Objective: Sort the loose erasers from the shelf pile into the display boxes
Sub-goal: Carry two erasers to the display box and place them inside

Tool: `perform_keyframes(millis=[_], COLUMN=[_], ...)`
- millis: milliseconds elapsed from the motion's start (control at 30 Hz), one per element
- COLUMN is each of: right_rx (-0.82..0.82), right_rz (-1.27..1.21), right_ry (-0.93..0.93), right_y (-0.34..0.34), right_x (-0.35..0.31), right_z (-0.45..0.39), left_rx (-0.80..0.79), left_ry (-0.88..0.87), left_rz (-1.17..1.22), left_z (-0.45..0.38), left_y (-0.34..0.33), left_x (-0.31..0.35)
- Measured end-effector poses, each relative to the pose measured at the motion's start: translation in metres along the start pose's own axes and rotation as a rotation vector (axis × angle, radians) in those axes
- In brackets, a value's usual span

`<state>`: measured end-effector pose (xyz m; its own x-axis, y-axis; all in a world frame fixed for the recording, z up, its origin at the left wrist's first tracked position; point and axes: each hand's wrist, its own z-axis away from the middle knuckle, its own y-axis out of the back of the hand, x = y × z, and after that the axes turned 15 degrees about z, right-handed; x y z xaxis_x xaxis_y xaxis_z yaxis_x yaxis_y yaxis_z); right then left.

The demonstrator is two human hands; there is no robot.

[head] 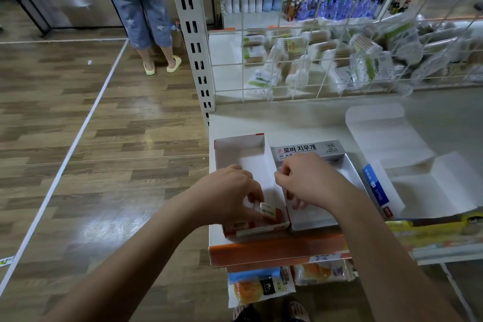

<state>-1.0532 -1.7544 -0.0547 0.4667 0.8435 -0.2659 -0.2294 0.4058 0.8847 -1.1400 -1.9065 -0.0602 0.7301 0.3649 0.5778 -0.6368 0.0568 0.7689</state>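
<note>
Erasers are few here: only one eraser (268,210) shows plainly, a small white block marked 2B in the near end of the red box (257,229).

The shelf (300,123) is white with an orange front edge and carries three cartons side by side. The largest, on the right, is a flattened white carton (407,165) with a blue side panel, its flaps spread wide; nothing shows inside it. In the middle stands the grey box (347,165), its far lid printed with Korean text; whatever lies inside is hidden by the right hand. On the left stands the red box, white inside, its far half bare and its near end holding the eraser beside a few orange-wrapped pieces too blurred to tell apart.

The left hand (230,193) reaches into the red box with fingers curled, the eraser touching its fingertips; whether it is gripped cannot be told. The right hand (311,183) hangs over the grey box with fingers curled downward; what they hold, if anything, cannot be told.
</note>
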Motion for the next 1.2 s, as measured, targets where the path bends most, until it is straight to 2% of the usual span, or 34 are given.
perform_keyframes(millis=[400, 700, 1000, 1200], right_rx=[0.015, 0.01, -0.047, -0.143], right_rz=[-0.056, 0.004, 0.002, -0.071], right_ry=[-0.008, -0.016, -0.018, -0.023], right_y=[-0.003, -0.002, -0.001, 0.002], right_x=[-0.003, -0.005, -0.007, -0.006], right_z=[0.007, 0.006, 0.006, 0.009], left_rx=[-0.137, -0.272, -0.275, -0.238], left_ry=[0.018, 0.109, 0.15, 0.168], left_rz=[0.023, 0.014, 0.05, 0.079], left_z=[-0.006, -0.019, -0.023, -0.024], left_y=[0.009, 0.011, 0.008, 0.001], left_x=[0.008, 0.018, 0.013, 0.012])
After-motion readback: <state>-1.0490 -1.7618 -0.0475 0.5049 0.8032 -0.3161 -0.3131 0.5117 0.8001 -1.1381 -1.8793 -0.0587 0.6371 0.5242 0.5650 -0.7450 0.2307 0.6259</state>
